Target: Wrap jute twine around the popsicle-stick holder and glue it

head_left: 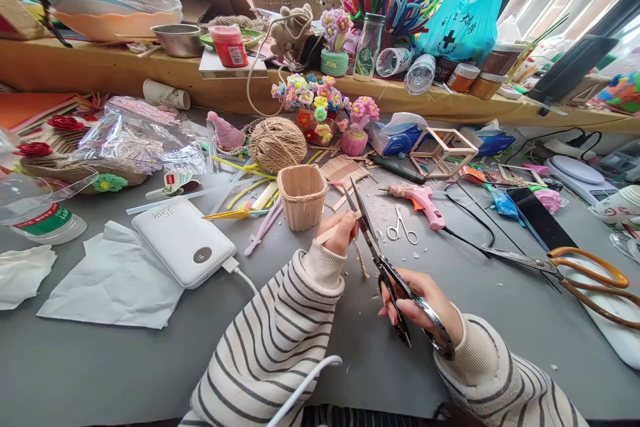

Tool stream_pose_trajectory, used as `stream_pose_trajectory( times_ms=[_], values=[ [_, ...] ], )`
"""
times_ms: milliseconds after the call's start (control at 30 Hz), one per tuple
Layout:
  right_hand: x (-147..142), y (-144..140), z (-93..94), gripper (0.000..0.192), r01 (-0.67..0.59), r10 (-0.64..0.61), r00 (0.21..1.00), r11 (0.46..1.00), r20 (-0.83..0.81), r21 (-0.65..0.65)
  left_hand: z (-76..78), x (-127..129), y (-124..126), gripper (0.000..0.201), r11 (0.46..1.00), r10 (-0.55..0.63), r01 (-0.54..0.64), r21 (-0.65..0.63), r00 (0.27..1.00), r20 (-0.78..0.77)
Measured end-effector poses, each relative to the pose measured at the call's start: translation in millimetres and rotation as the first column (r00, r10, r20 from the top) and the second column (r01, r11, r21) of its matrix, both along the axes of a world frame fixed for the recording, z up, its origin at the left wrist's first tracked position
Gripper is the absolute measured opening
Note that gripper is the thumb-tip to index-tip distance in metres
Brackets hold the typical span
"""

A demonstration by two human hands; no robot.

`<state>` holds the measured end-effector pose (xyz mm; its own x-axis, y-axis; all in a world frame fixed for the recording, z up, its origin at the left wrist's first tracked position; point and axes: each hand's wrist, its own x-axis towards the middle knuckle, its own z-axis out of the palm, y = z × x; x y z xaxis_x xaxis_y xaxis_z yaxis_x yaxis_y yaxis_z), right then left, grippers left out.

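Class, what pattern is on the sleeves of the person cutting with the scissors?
Dark thin stripes on cream, seen in the head view on the left sleeve and the right sleeve.

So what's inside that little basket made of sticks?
The stick basket looks empty near its rim; its own front wall hides the bottom. The left hand holds a stick beside it.

Head camera, close above grey table (125, 360), facing forward-down toward cluttered shelf (75, 67).
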<state>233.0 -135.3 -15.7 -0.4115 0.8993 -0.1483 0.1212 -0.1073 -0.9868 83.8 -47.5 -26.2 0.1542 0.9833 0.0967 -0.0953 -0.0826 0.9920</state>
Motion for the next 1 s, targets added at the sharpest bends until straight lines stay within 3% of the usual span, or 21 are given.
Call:
stream_pose_trajectory(
  times_ms=[533,867,1000],
  values=[
    [0.3,-3.6,4.1,0.047,0.004,-0.007,0.998,0.999,-0.065,-0.053,-1.5,0.0,-0.5,0.039,0.999,0.037,-0.037,0.028,0.999,0.009],
    [1.8,-4.3,0.1,0.046,0.02,-0.024,0.996,0.999,0.087,0.043,6.3,1.1,-3.6,0.039,0.998,0.058,-0.058,-0.021,0.998,0.032],
    [3.8,-2.8,0.1,0.043,-0.014,0.013,0.996,1.0,0.084,0.01,5.5,0.2,-3.0,0.038,0.998,0.046,-0.045,-0.036,0.998,0.038]
  ],
)
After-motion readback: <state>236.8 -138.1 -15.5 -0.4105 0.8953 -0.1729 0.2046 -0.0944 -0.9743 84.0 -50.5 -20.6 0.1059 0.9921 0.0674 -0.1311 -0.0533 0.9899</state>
